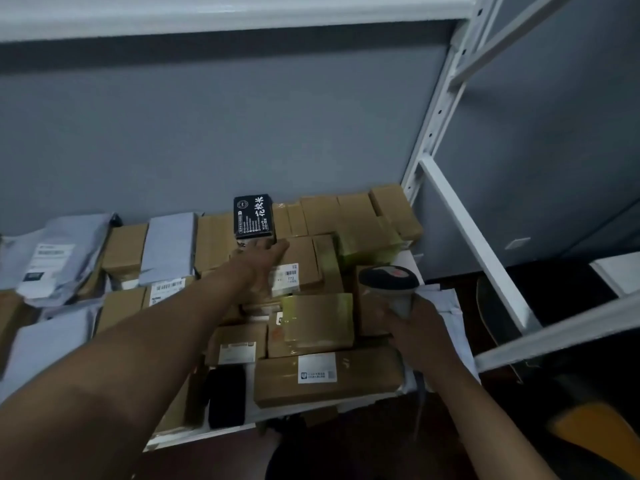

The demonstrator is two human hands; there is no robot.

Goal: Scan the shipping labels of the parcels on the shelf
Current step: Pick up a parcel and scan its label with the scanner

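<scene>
A: Item one: we log the left hand (259, 255), arm stretched forward over the stack, holding the lower edge of a black box (254, 217) with white lettering. How the fingers lie around it we cannot make out; the thumb side is blurred.

B: Position of the black box: upright at the back of the shelf (414, 263), resting on the brown cartons, near the grey wall (242, 126).

A: Item two: the right hand (414, 327), wrapped around the pale handle of a barcode scanner (388, 278). We see its dark head with a reddish patch on top, pointing away from us toward the parcels.

B: Item three: brown cardboard parcels (318, 322), taped, packed side by side and stacked across the middle and right of the shelf. Several carry white shipping labels; one label (317, 368) sits on the long carton nearest us, another with a barcode (285, 277) lies just right of the left wrist.

A: Item four: grey plastic mailers (62, 251) heaped at the left end, one with a white label facing up.

B: Item five: a white metal upright (443, 109) of the rack at the right, with slotted holes
</scene>
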